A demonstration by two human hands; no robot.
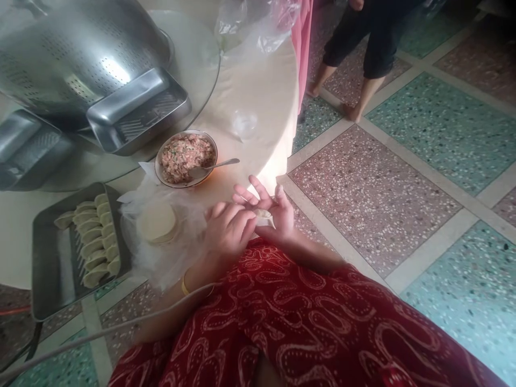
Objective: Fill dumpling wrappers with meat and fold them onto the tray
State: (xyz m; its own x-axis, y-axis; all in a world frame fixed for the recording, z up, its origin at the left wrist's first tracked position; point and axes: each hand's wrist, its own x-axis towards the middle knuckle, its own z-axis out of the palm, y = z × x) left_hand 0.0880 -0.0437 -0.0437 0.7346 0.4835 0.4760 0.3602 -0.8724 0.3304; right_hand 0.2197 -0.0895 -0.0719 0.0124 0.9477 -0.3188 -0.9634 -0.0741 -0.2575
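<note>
A pale dumpling (264,214) sits between my two hands, above my lap. My right hand (281,216) cradles it between thumb and palm, with other fingers stretched outward. From the left, my left hand (228,228) curls its fingers against the dumpling's near end; its fingertips are partly hidden. Beside my left hand, a stack of round dumpling wrappers (156,221) lies on a crumpled plastic bag (151,266). Beyond it stands a bowl (156,171) of minced filling (186,155), with a spoon (226,163) resting in it.
Rows of finished dumplings (92,236) lie in a metal tray (44,258) at the left table edge. A large perforated steel pot (80,48) and two metal trays, one near (139,110), one farther left (30,145), stand behind. A person's bare legs (371,94) show at upper right.
</note>
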